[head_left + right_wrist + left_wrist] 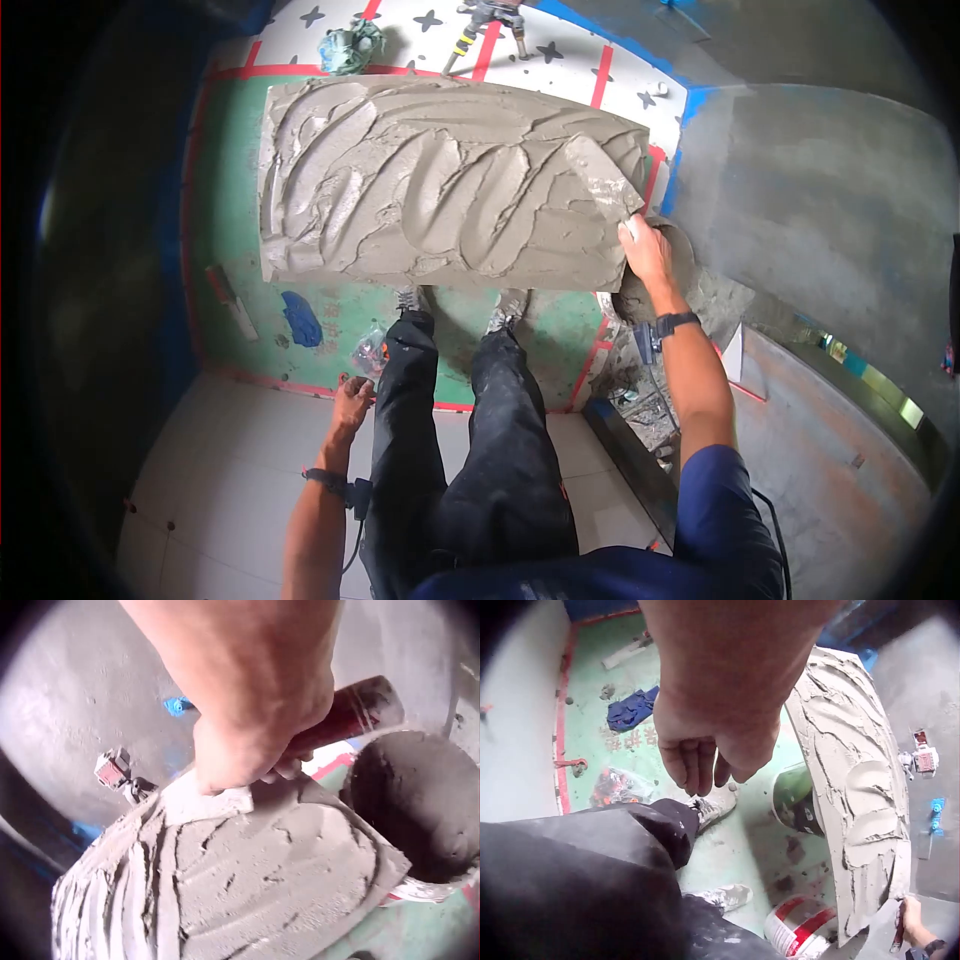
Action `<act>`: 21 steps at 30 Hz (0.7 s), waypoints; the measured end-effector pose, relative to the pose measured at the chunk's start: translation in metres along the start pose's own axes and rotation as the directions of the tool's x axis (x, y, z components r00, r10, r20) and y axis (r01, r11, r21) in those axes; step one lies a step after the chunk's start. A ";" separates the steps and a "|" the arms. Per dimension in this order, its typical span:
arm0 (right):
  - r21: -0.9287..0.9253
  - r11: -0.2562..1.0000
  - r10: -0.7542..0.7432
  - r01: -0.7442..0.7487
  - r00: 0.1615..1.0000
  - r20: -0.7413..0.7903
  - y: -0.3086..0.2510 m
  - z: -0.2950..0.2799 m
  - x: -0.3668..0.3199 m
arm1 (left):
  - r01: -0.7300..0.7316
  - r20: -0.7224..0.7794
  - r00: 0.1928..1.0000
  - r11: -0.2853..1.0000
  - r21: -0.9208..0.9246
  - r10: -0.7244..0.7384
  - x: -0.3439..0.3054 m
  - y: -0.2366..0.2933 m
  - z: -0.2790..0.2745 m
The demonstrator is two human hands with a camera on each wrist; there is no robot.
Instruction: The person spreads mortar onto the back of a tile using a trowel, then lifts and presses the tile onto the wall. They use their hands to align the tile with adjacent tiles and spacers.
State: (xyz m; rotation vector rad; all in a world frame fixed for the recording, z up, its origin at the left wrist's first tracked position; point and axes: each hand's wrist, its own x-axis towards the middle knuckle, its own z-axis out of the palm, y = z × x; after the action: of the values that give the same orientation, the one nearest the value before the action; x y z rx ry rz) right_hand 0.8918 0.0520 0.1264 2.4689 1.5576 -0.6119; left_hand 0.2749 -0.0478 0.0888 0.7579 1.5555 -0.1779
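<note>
My right hand [648, 250] grips the dark red handle [352, 712] of a trowel [603, 178]. Its flat, smeared blade lies against the grey mortar [440, 190] near the right end of a large rectangular slab [810, 761]. Thick curved ridges run through the mortar over nearly all of the slab's top. Beside my left leg hangs my left hand [352, 402], its fingers loosely bent and holding nothing in the left wrist view. Part of the blade is hidden by my right hand in the right wrist view.
Beside the slab's right end stands a mortar-stained bucket [409, 817]. Two buckets, one green [793, 799] and one red and white [801, 926], show at the slab's underside. A blue cloth [301, 318], a clear bag [370, 350] and a scraper-like tool [235, 305] lie on the green floor.
</note>
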 end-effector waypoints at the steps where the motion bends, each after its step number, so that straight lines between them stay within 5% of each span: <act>1: 0.222 0.974 0.037 -0.050 0.997 0.062 0.014 0.011 -0.001 | -0.005 0.003 1.000 1.000 0.011 0.005 -0.001 0.002 0.004; 2: 0.427 0.898 0.056 -0.106 0.990 0.127 0.030 0.026 -0.003 | 0.003 -0.015 1.000 1.000 -0.003 -0.003 -0.005 0.001 0.009; 3: 0.581 0.744 0.127 -0.331 0.923 0.363 0.042 0.031 -0.022 | 0.005 -0.036 0.999 1.000 -0.025 -0.006 -0.008 0.002 0.015; 5: 0.515 0.771 0.034 -0.374 0.832 0.553 0.063 0.023 -0.063 | -0.020 -0.061 0.998 0.998 -0.060 0.017 -0.014 0.005 0.026; 6: 0.406 0.914 -0.184 -0.017 0.873 0.451 0.086 0.030 -0.074 | -0.027 -0.084 0.996 0.996 -0.090 0.019 -0.015 0.010 0.033; 7: 0.305 0.943 -0.254 0.131 0.878 0.406 0.088 0.010 -0.085 | -0.025 -0.099 0.995 0.994 -0.106 0.014 -0.022 0.023 0.039; 8: 0.061 0.987 -0.162 0.152 0.849 0.504 0.080 -0.018 -0.085 | -0.032 -0.106 0.994 0.993 -0.112 0.020 -0.020 0.026 0.045; 12: -0.305 0.841 -0.381 0.446 0.890 0.251 0.136 -0.028 -0.020 | -0.057 -0.144 0.988 0.996 -0.066 0.048 -0.015 0.035 0.070; 18: -0.050 0.955 -0.291 0.291 0.957 0.003 0.148 -0.055 0.093 | -0.062 -0.167 0.984 0.997 -0.044 0.054 -0.010 0.024 0.126; 19: 0.295 0.953 -0.137 0.073 0.969 0.203 0.150 -0.052 0.087 | -0.020 -0.167 0.986 0.999 0.040 0.027 -0.018 0.042 0.135; 21: 0.693 0.611 -0.086 -0.383 0.838 0.539 0.163 -0.037 0.059 | -0.030 -0.164 0.986 0.999 -0.041 0.023 -0.024 0.049 0.154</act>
State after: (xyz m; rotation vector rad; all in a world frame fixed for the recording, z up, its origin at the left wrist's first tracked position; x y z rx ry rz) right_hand 1.0683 0.0413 0.1219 2.5050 0.9055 -2.1168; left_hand 0.4288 -0.1015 0.1025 0.7744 1.6980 -0.0627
